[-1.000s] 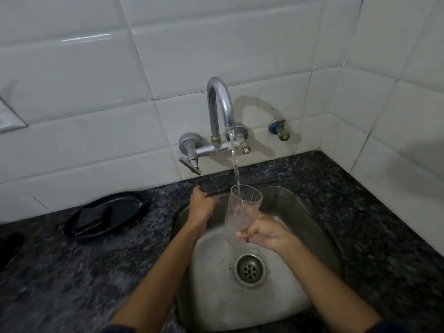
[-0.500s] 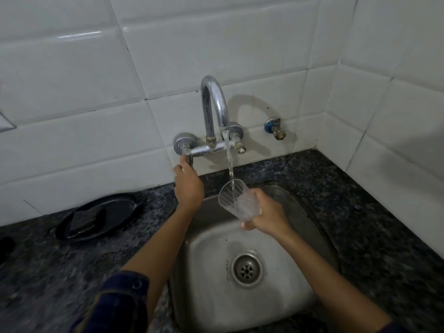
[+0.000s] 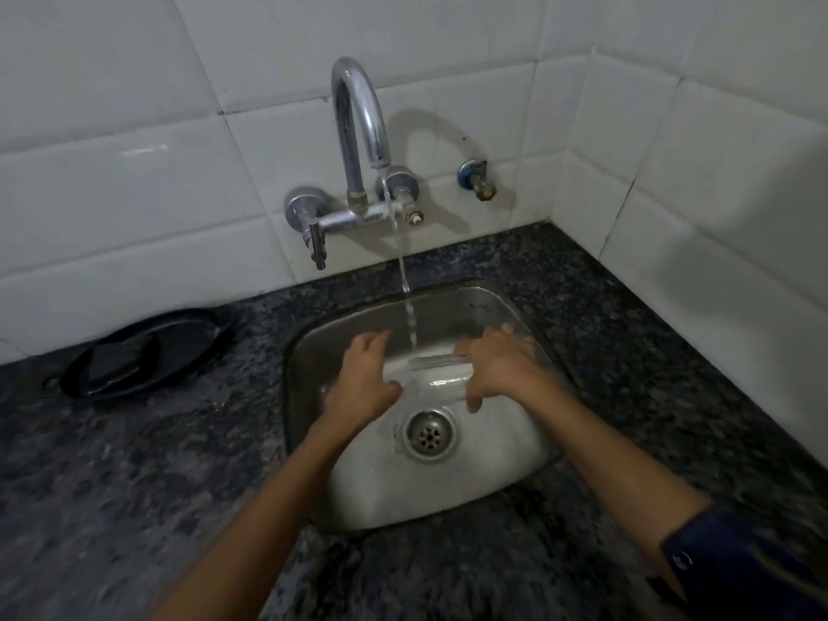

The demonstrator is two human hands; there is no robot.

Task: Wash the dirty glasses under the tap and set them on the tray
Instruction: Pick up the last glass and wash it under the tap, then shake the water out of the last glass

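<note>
Plate [image 3: 134,356]: dark, on the counter left of the sink [image 3: 528,320].
Left hand [image 3: 365,380]: over the sink, fingers curled round the left end of the glass [image 3: 428,374].
Glass: lying sideways above the drain [image 3: 430,434], under the water from the tap [image 3: 358,127].
Right hand [image 3: 497,367]: fingers draped over the right end, holding it.
Risk: wet glass may slip and strike the steel sink if either grasp loosens.

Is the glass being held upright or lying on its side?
On its side. The glass lies across, between the left hand and the right hand, with the tap's stream falling onto it.
</note>
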